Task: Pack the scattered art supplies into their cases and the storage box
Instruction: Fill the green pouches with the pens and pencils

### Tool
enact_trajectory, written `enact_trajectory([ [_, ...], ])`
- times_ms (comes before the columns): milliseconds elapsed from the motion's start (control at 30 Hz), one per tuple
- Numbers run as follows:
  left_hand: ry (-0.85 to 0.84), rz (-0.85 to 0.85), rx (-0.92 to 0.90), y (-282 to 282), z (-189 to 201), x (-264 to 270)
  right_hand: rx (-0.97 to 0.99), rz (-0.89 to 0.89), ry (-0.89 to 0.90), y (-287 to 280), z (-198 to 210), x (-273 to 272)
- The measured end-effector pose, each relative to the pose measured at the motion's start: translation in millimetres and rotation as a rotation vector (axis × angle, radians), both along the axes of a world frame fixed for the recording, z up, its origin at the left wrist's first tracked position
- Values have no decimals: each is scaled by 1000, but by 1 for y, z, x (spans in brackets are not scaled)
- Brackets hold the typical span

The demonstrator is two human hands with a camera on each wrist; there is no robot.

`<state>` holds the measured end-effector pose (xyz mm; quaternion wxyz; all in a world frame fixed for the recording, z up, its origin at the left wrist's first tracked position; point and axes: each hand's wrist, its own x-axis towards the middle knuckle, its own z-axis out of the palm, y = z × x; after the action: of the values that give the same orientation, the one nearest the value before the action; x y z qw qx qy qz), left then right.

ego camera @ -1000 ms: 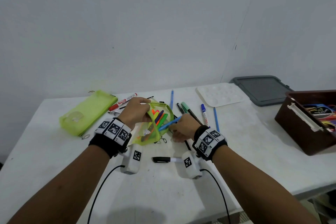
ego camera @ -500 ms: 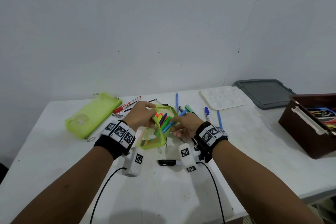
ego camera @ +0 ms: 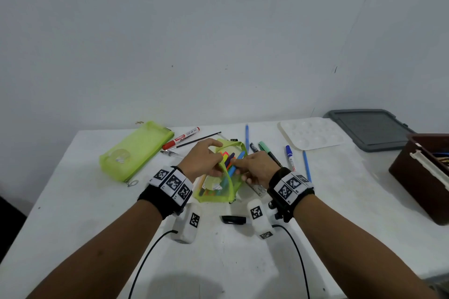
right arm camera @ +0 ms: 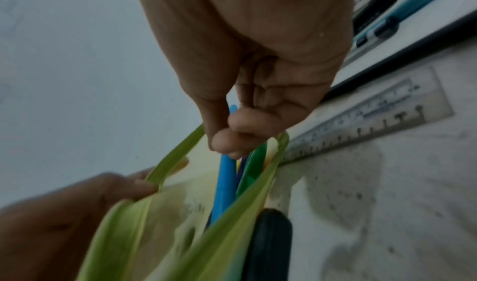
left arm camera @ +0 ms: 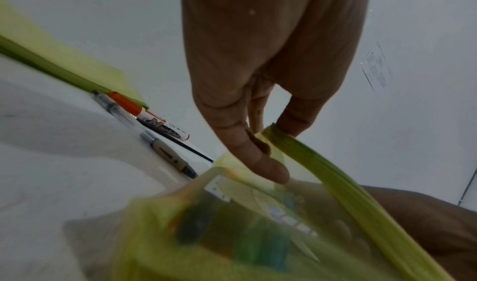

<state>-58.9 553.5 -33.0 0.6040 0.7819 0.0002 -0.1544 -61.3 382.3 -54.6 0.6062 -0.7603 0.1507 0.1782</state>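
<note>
At the mouth of the open lime-green mesh pencil pouch (ego camera: 220, 185), right hand (ego camera: 257, 168) fingertips (right arm camera: 227, 144) pinch the upper end of a light-blue plastic marker (right arm camera: 227, 183). Marker's long axis runs down into the pouch, lower end already inside among green and purple pens; the push goes along that axis. Left hand (ego camera: 202, 161) thumb and fingers (left arm camera: 260, 163) grip the pouch's far rim, holding it agape. Right of the pouch: clear ruler (right arm camera: 366, 114), loose pens, brown storage box (ego camera: 420, 177) well apart.

White table (ego camera: 97, 213) w/ pouches (ego camera: 136, 150), pens (ego camera: 290, 156), palette (ego camera: 313, 135), ruler (right arm camera: 374, 111), box (ego camera: 420, 177).
</note>
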Motion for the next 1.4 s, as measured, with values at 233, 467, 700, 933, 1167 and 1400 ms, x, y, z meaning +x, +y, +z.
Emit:
enact_trajectory([
  [233,-45,-107,59,-13,-10,-7,27,74,25,3,1,0],
  [467,-69,-134,109,-14,-13,-5,-418,146,39,-17,-3,-7],
  [700,-71,-149,108,-15,-12,-5,-473,227,79,0,3,-8],
  [933,-66,-123,101,-8,-11,-4,-546,278,85,11,11,-8],
  [1167,-61,-100,-5,1,4,-3,-470,200,106,5,2,-3],
  [1400,26,-70,-212,23,15,0,-425,114,60,-4,-1,0],
])
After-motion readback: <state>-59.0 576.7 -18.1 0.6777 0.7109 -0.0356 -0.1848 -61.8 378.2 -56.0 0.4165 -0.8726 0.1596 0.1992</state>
